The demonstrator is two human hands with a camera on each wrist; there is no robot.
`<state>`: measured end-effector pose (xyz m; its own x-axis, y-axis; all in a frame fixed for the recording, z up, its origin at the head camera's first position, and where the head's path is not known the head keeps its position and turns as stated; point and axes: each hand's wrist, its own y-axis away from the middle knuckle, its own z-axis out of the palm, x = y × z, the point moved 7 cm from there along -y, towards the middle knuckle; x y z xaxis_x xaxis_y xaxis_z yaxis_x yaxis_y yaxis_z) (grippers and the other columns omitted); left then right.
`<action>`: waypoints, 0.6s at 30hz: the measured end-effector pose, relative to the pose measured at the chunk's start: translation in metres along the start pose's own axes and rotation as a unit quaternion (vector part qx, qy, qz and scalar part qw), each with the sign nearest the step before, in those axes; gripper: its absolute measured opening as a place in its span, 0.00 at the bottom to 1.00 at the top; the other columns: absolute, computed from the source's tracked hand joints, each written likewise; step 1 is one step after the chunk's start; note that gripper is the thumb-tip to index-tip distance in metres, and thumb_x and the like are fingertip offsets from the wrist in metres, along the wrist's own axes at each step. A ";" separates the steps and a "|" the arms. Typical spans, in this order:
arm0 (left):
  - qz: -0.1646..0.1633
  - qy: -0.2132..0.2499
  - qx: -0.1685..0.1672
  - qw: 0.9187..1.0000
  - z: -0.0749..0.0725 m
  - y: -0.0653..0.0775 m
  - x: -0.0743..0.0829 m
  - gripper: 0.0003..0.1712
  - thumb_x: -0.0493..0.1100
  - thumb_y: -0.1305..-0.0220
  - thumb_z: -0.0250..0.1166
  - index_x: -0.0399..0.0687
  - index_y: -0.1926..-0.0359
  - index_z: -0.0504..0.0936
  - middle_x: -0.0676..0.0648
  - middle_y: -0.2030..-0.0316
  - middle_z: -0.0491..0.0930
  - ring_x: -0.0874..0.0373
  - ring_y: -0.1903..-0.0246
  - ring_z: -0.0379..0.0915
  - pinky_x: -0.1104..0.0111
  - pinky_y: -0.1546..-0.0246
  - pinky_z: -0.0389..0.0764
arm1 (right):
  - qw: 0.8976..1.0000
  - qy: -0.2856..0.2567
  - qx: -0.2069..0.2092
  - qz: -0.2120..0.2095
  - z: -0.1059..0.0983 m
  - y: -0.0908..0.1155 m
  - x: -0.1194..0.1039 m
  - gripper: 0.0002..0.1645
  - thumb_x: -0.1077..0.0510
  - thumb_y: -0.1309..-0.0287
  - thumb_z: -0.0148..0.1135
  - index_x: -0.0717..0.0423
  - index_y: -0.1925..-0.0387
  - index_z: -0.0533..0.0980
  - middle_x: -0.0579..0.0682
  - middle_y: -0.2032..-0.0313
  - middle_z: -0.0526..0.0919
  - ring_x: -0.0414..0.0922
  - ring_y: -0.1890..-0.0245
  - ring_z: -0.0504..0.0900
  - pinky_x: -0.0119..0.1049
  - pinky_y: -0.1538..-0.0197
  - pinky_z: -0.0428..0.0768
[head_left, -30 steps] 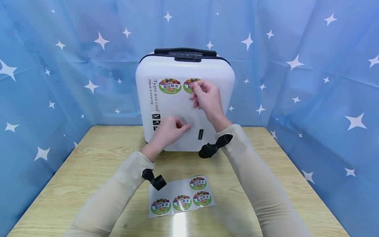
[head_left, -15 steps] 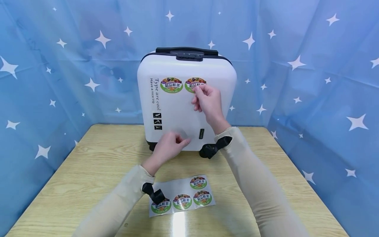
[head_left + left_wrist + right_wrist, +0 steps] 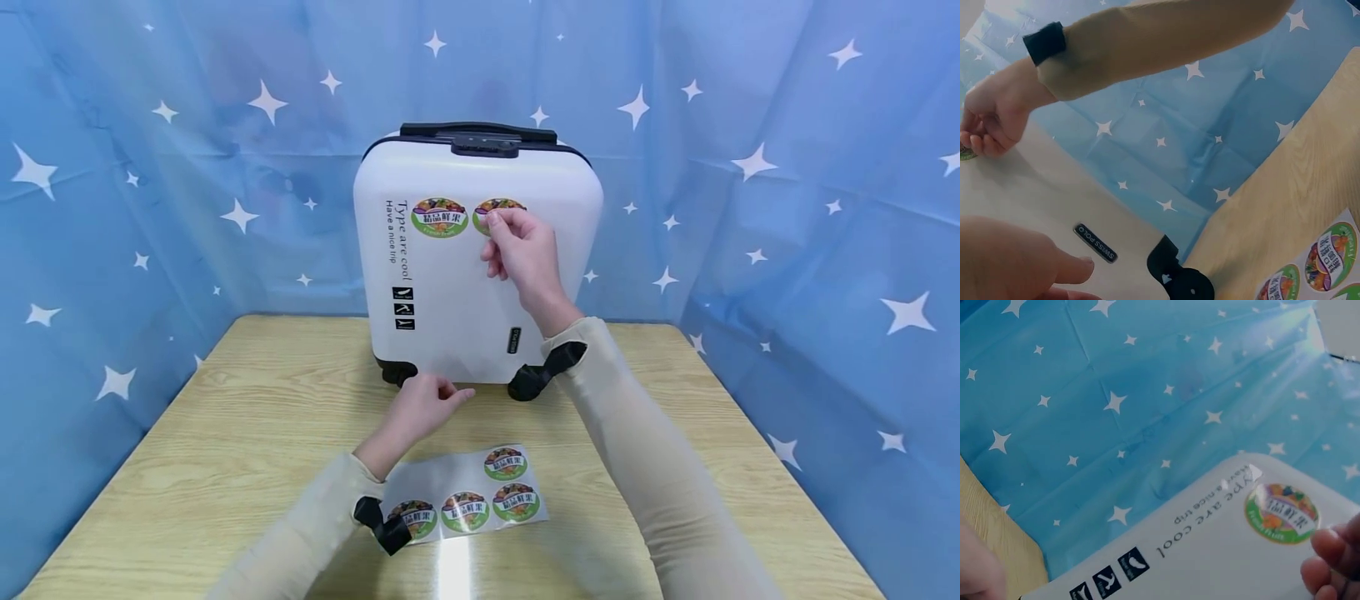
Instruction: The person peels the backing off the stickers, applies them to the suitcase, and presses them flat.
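Observation:
A white suitcase [image 3: 465, 300] stands upright on the table, bearing two oval fruit stickers side by side near its top. The left sticker [image 3: 439, 218] shows whole. My right hand [image 3: 522, 254], fingers curled and thumb close to the index finger, has its fingertips over the right sticker [image 3: 498, 205], hiding its lower right part. In the left wrist view the right hand's curled fingers [image 3: 991, 145] overlap a green sticker edge. My left hand [image 3: 422, 410] hangs low before the suitcase's bottom edge, loosely curled with thumb forward and nothing held.
A sticker sheet [image 3: 450, 475] with several oval stickers lies on the wooden table [image 3: 262, 417], partly under my left forearm in the head view. The suitcase has a black handle [image 3: 480, 129] and black wheels [image 3: 393, 369]. A blue star-patterned curtain [image 3: 187, 208] surrounds the table.
My left hand has dropped from in front of the suitcase to below its bottom edge. My right fingertips have shifted slightly over the right sticker, which stays in place beside the left one.

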<state>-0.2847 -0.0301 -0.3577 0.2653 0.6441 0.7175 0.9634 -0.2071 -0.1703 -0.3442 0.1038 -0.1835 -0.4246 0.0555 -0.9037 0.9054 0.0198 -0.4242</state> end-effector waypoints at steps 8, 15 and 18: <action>0.015 -0.001 0.012 1.000 0.004 0.008 -0.008 0.16 0.50 0.40 0.63 0.46 0.80 0.80 0.54 0.86 0.72 0.61 0.86 0.64 0.69 0.84 0.67 | 1.000 0.008 0.000 0.002 0.001 -0.001 -0.005 0.15 0.51 0.36 0.54 0.58 0.58 0.78 0.54 0.80 0.77 0.45 0.87 0.72 0.30 0.82 0.72; -0.008 0.015 0.006 1.000 0.006 0.016 -0.019 0.16 0.50 0.39 0.63 0.46 0.79 0.80 0.53 0.86 0.72 0.61 0.86 0.63 0.69 0.84 0.65 | 1.000 0.012 -0.004 0.005 0.001 0.005 0.010 0.15 0.51 0.36 0.54 0.57 0.56 0.79 0.55 0.81 0.77 0.45 0.88 0.72 0.30 0.82 0.72; -0.022 0.018 0.001 1.000 0.007 0.019 -0.025 0.16 0.51 0.40 0.63 0.47 0.79 0.80 0.53 0.86 0.72 0.60 0.85 0.64 0.69 0.83 0.66 | 1.000 0.010 -0.008 0.009 0.002 0.008 0.016 0.15 0.52 0.35 0.53 0.58 0.57 0.79 0.55 0.81 0.77 0.44 0.88 0.72 0.30 0.83 0.72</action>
<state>-0.2728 -0.0449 -0.3840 0.2210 0.6256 0.7482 0.9742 -0.1774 -0.1394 -0.3439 0.1031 -0.2017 -0.4073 0.0767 -0.9100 0.9133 0.0343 -0.4059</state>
